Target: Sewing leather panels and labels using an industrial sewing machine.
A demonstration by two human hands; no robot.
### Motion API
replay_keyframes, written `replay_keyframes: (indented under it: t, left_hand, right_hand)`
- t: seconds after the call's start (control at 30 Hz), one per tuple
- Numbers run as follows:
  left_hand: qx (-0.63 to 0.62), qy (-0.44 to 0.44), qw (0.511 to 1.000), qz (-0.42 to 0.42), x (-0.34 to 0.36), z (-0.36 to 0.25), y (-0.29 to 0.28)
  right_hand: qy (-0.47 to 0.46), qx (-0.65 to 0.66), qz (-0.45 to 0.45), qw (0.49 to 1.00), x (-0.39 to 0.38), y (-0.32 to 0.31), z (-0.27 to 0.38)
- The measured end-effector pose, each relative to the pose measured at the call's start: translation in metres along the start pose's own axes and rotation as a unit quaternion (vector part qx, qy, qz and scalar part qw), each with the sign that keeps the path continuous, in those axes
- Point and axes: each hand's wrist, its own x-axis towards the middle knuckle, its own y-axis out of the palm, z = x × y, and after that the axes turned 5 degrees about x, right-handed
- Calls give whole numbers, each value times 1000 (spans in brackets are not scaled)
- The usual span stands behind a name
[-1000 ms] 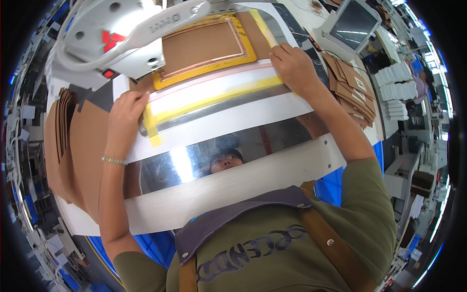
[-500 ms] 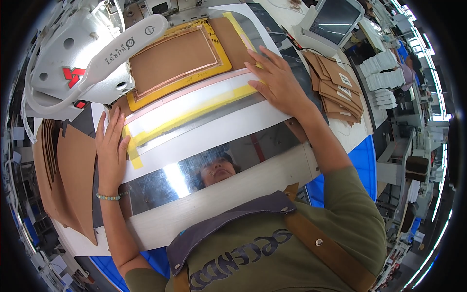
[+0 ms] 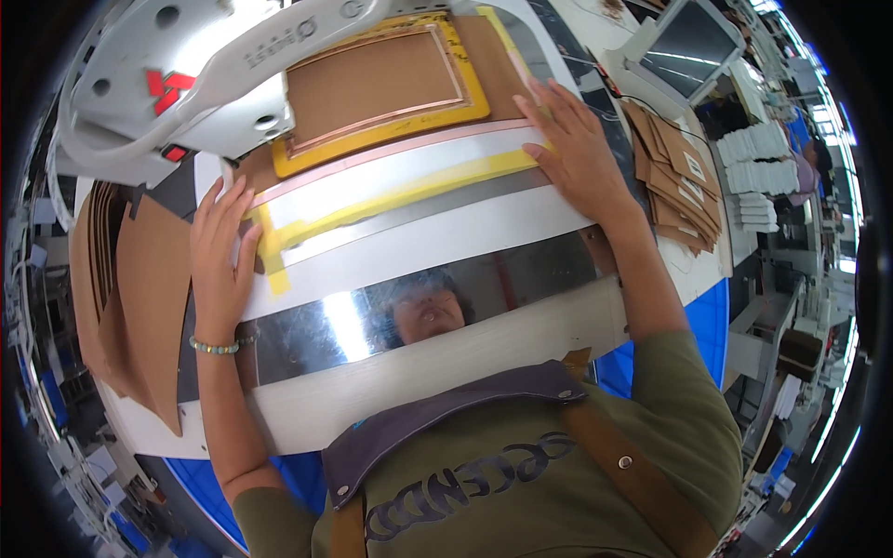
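A brown sheet [image 3: 493, 70] lies on a flat, taped bed, and on it rests a yellow rectangular frame [image 3: 386, 133], a cutting die by its look, with a copper-coloured inner edge. Yellow tape [image 3: 409, 192] and a pink strip [image 3: 391, 160] run along the near side of the bed. My left hand [image 3: 221, 256] lies with its fingers stretched out at the left end of the sheet, by the tape corner. At the right end, my right hand [image 3: 584, 167] rests with fingers spread on the sheet's edge and the tape. Neither hand grasps anything.
A white machine head with a long handle [image 3: 270, 56] overhangs the frame's upper left. Brown sheets [image 3: 149, 307] stand at the left, and a stack of brown pieces [image 3: 674, 177] lies right, below a screen [image 3: 688, 46]. A shiny metal plate [image 3: 530, 274] spans the near side.
The whole view has shifted, so the bed, frame and machine sit higher and further right in the picture. Both hands keep about the same places on the sheet's ends.
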Motion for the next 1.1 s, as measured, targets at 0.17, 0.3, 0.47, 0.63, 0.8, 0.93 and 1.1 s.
replay_keyframes:
  t: [0.17,0.3,0.47,0.63,0.8,0.93,1.1]
  left_hand:
    - [74,-13,995,-63,2,-7,1]
    - [81,-7,996,-35,-3,-2,2]
    - [32,-40,992,-112,0,-2,2]
    - [110,-22,993,-38,-4,-3,3]
    - [109,-25,994,-4,-5,-2,5]
    - [112,-36,993,3,-4,-4,5]
    - [109,-30,994,3,-5,-3,4]
  right_hand:
    - [5,-13,32,999,0,3,3]
    - [12,-8,52,999,1,1,4]
    - [26,8,49,998,0,0,5]
    - [18,-7,65,998,1,0,5]
    - [17,-1,65,998,1,0,3]
    - [11,-5,61,998,1,0,4]
    - [8,-10,60,998,1,0,5]
